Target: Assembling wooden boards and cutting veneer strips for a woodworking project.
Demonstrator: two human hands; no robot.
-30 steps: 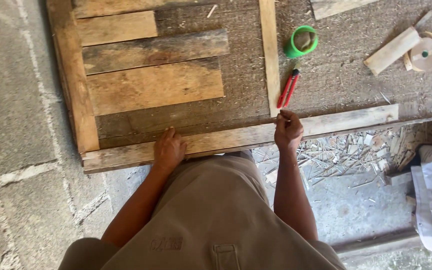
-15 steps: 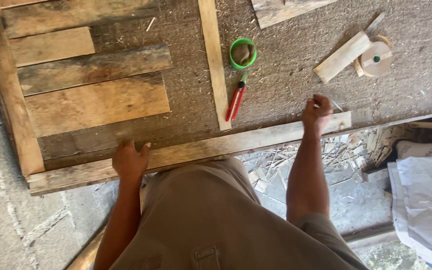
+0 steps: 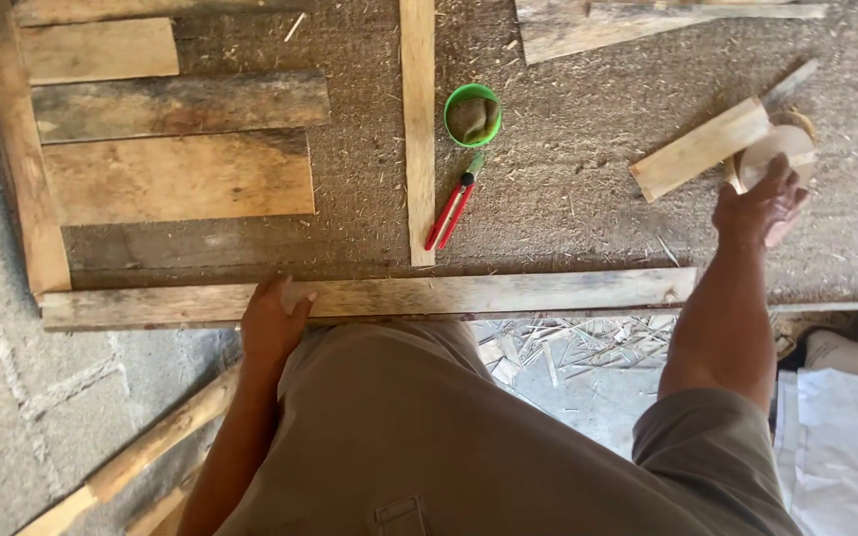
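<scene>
a wide brown fibrous work board [image 3: 568, 199] fills most of the view, with rough grey concrete flooring [image 3: 12, 417] to its left. on the board's left part sit several flat weathered timber slats [image 3: 176, 179] laid side by side, edged by a long upright plank [image 3: 17, 149]. along the near edge runs a long pale wooden batten [image 3: 449, 295], lying flat and crosswise in front of the person. a narrower light wooden strip [image 3: 417, 129] stands at right angles to it, its lower end just short of the batten.

the left hand [image 3: 272, 323] rests on the batten's near edge, fingers curled loosely over it, not gripping hard as far as i can see. the right hand [image 3: 759, 203] is out at the far right, fingers spread and closing over a round pale wooden disc [image 3: 782, 149] that lies touching a short pale offcut block [image 3: 699, 149].

between them lie a small green round tub [image 3: 473, 114] and a red-handled cutter [image 3: 454, 203], both untouched.

my worry: with only one light hand on it, the batten could slide or pivot off its line while the person leans right, and the reaching forearm could nudge its end.
</scene>
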